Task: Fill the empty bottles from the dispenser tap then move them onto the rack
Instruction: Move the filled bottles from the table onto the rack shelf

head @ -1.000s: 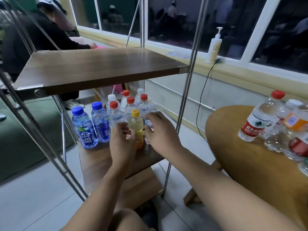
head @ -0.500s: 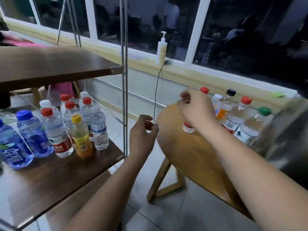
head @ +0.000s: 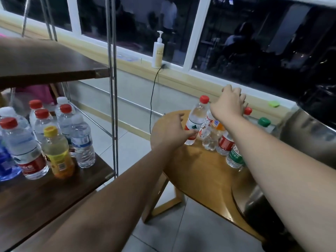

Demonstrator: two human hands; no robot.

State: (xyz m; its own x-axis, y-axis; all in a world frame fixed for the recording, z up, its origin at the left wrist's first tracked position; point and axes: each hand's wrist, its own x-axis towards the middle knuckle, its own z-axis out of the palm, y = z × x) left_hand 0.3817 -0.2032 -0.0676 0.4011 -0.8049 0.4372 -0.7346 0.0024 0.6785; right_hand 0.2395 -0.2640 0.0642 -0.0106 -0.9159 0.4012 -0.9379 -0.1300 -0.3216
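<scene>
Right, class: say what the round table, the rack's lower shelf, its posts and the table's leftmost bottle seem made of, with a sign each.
Round table: light wood, glossy varnish; grain and reflections show.
Lower shelf: dark wood or laminate, matte; streaky grain.
Posts: likely steel; shiny silver tubes.
Leftmost bottle: clear thin plastic; see-through, with printed label.

Red caps, clear plastic and two shades of wood.
The rack shelf (head: 54, 193) is dark grained brown, and on it a yellow-capped bottle (head: 58, 151) shows orange-yellow beside a deep blue bottle (head: 5, 166). The round table (head: 200, 179) is honey-coloured; its red-capped bottle (head: 197, 115) wears a red-and-white label with a green mark. Further back sits a bright green cap (head: 264, 122).
</scene>
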